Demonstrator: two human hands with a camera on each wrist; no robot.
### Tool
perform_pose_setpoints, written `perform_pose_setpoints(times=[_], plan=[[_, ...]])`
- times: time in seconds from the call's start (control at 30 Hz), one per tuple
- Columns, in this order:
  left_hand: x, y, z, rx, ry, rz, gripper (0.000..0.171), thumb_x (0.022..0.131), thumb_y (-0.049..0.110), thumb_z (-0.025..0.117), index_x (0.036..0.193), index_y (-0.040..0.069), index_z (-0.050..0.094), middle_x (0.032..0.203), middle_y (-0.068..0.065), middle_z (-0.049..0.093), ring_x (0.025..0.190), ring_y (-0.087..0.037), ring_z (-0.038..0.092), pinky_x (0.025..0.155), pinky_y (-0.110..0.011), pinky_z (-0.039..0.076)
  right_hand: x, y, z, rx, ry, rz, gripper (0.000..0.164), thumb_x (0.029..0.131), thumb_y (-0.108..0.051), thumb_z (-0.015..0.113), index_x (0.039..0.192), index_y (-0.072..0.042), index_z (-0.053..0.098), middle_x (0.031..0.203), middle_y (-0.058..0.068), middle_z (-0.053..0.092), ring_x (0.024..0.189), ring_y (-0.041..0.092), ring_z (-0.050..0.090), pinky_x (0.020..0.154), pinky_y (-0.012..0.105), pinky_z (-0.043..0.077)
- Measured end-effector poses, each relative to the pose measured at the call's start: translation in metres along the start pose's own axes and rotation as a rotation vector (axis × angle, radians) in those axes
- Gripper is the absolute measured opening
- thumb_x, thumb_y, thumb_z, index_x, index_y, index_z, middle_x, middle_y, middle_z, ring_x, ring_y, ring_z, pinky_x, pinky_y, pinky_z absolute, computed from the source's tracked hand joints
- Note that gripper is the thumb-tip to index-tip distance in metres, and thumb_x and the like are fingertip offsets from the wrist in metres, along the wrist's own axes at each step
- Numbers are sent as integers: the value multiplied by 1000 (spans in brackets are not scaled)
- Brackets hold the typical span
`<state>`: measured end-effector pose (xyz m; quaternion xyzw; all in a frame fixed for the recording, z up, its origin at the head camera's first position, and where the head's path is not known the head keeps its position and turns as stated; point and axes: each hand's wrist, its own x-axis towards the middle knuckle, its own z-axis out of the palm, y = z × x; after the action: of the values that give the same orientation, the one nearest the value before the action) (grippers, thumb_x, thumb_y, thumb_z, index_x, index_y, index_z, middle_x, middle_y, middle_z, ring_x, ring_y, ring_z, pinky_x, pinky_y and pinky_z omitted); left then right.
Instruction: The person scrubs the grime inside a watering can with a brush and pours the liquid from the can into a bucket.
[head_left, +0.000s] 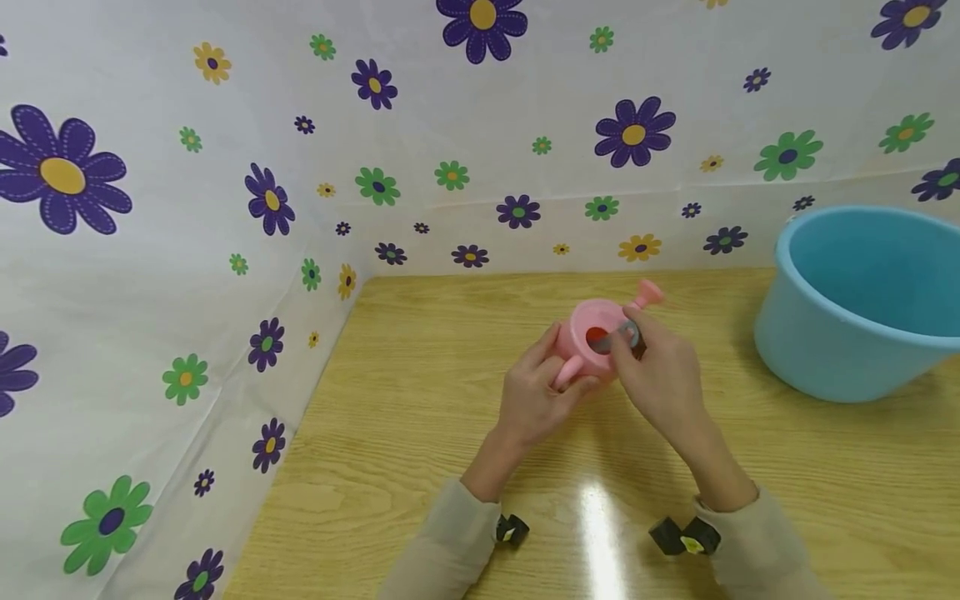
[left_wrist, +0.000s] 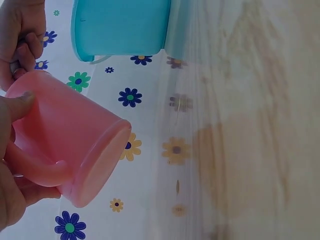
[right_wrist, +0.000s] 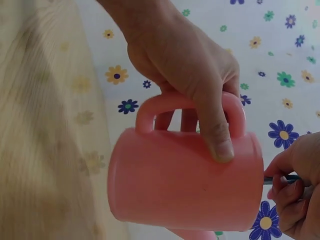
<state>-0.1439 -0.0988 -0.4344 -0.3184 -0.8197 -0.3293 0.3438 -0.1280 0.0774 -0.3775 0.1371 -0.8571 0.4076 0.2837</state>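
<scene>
A pink toy watering can (head_left: 576,332) is held over the wooden table, its round opening turned up toward the head camera and its spout (head_left: 649,292) pointing to the far right. My left hand (head_left: 528,396) grips it by the handle (right_wrist: 172,102), with the thumb laid on the body in the right wrist view. My right hand (head_left: 663,367), at the opening, pinches a thin grey tool (head_left: 604,342) whose far end reaches into the can. Which tool it is I cannot tell, as fingers and can hide much of it. A red patch shows inside the can.
To the right on the wooden table (head_left: 375,467) stands a large light blue bucket (head_left: 832,350). A white flowered sheet (head_left: 465,125) hangs behind the table and along its left side. Black wrist cameras (head_left: 686,537) sit at both sleeves.
</scene>
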Motion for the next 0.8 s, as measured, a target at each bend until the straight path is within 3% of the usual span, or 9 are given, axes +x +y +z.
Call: perform_pose_setpoints(times=[0.2,0.27,0.4,0.53,0.63,0.7,0.8], plan=[[0,2,0,-41,15,-78,36,72,25,89,65,3,62,127,-30,61,81,-25,70,71,-25,57,25,-9,-8,-71,-211,17,27,90,-1,57,112,10,67,53,1,41,43,11,34,43,25,26],[0,1,0,-57,14,-108,34,75,25,88,67,2,65,125,-30,63,87,-28,71,77,-27,58,36,-14,-11,-83,-292,31,28,91,-2,56,113,10,66,53,0,39,44,12,33,44,25,27],[2,1,0,-84,27,-147,36,78,22,86,63,2,60,116,-29,67,81,-27,70,81,-29,58,55,-26,-14,-119,-390,15,32,91,0,54,119,11,63,55,1,39,46,13,33,45,26,28],[1,1,-1,-94,56,-174,37,80,15,83,59,4,54,118,-29,66,79,-26,70,83,-31,58,69,-39,-17,-169,-446,-13,35,88,2,52,121,12,62,56,1,40,47,14,33,46,27,28],[2,2,-2,-100,77,-192,34,80,10,79,60,5,53,118,-29,66,74,-24,69,83,-32,58,75,-44,-14,-207,-477,-45,22,89,1,53,106,8,65,56,1,38,48,15,33,50,30,31],[3,2,-3,-103,97,-200,32,79,7,78,60,4,53,117,-29,66,80,-26,71,82,-33,59,76,-44,-10,-230,-505,-57,10,91,0,54,91,4,63,57,1,36,50,15,34,55,31,36],[5,2,-4,-116,119,-198,34,79,9,82,60,3,53,116,-30,66,93,-32,72,81,-37,59,72,-41,-2,-235,-551,-63,14,91,2,53,77,-1,55,58,0,34,51,14,35,56,30,35]])
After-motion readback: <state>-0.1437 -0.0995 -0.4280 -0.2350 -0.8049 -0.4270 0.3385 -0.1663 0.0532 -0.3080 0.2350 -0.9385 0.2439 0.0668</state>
